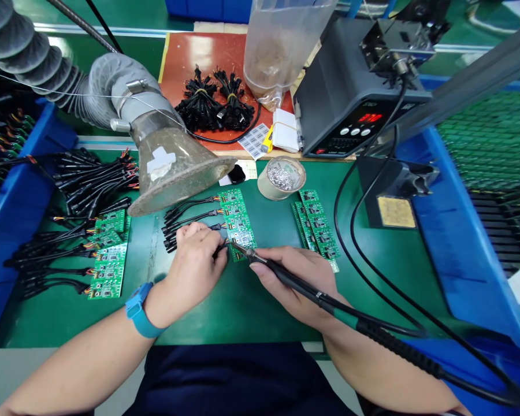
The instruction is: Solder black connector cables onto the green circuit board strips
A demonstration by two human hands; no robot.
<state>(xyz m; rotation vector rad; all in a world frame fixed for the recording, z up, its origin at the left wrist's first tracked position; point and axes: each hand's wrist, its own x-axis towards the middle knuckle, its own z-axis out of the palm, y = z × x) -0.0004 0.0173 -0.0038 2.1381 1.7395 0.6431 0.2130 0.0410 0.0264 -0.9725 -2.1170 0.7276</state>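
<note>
In my right hand is a black soldering iron, its tip at the lower left edge of a green circuit board panel. My left hand, wearing a blue wrist strap, pinches a short black cable against that same edge. Several black cables run leftward from the panel's upper boards. The exact contact between tip, wire and board is too small to make out. A cup of shiny solder bits stands just beyond the panel.
Wired boards lie at left below a fume extractor hood. Bare board panels lie at right. A soldering station and iron stand are behind them. Blue bins flank the green mat; the iron's cord loops at right.
</note>
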